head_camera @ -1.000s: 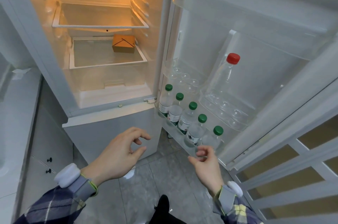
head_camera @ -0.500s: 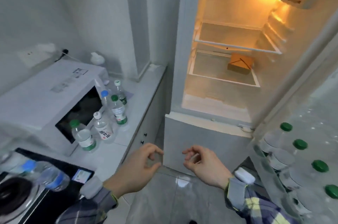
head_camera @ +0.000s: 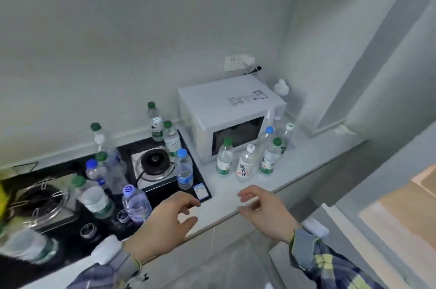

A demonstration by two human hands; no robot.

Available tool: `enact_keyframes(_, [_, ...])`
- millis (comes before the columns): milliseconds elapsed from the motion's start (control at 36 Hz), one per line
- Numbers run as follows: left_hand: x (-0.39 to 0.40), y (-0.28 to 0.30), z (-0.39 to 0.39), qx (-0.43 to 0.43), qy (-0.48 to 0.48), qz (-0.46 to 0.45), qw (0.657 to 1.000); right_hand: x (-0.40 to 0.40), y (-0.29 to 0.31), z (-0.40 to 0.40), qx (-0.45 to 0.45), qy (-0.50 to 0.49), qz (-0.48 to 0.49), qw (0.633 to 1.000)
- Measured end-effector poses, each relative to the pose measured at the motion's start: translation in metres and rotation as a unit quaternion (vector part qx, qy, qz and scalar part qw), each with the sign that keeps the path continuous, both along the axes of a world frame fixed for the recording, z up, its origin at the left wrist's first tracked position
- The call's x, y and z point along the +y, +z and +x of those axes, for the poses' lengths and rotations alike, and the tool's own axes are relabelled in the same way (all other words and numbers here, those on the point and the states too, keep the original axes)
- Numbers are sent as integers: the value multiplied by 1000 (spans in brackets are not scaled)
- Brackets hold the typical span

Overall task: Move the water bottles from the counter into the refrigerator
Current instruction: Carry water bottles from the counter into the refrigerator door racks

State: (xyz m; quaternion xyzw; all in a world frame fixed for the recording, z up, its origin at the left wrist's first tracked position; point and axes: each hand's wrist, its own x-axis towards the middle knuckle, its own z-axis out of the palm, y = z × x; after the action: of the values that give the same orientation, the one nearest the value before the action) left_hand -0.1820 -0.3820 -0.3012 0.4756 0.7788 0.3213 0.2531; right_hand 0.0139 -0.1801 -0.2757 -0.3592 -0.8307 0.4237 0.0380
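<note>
Both hands empty, fingers loosely curled, hovering over the white counter (head_camera: 304, 166) edge; left hand (head_camera: 165, 222) near the hob's (head_camera: 153, 166) front corner, right hand (head_camera: 266, 211) just in front of the microwave (head_camera: 231, 119) group; refrigerator not in view; many water bottles left on the counter: three nearest stand upright before the microwave, green-capped bottle (head_camera: 224, 159), white-capped bottle (head_camera: 246, 165), second green-capped bottle (head_camera: 269, 158); blue-capped bottle (head_camera: 184, 171) on the hob edge; more on the hob to the left, blurred; judgement: thin clear plastic, apparently full, so moderately heavy, walls yield if squeezed, smooth and possibly slippery; take each round the labelled mid-body, or the stiffer neck below the cap; crowded, so a neighbour may topple
</note>
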Motion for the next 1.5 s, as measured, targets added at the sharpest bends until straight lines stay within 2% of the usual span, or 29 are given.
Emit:
enact_keyframes(56, [-27, 0, -4, -4, 77, -3, 997, -2, 2, -26, -7, 66, -5, 998])
enact_keyframes(194, [-62, -2, -6, -1, 158, -22, 987, -7, 0, -49, -11, 123, -8, 992])
enact_keyframes(250, [-90, -3, 0, -4, 217, -24, 976, -17, -3, -70, -15, 184, -16, 983])
enact_keyframes(472, [-153, -5, 3, 22, 291, -40, 956, -58, -11, -111, -5, 264, -29, 964])
enact_keyframes(583, [-186, 1, -13, 38, 324, -41, 944, -85, -9, -138, 7, 302, -6, 953])
enact_keyframes(806, [-225, 3, -69, 91, 354, -97, 926, -126, -5, -184, 5, 294, 32, 955])
enact_keyframes(1056, [-268, 6, -151, 144, 377, -172, 899, -158, -39, -235, -31, 289, 116, 950])
enact_keyframes(1167, [-281, 0, -186, 143, 345, -223, 901, -168, -56, -249, -74, 284, 135, 946])
enact_keyframes(1278, [-287, -16, -207, 130, 320, -237, 908, -176, -68, -252, -92, 257, 138, 952])
enact_keyframes(1500, [-286, -31, -213, 146, 296, -225, 917, -189, -73, -261, -51, 213, 138, 966])
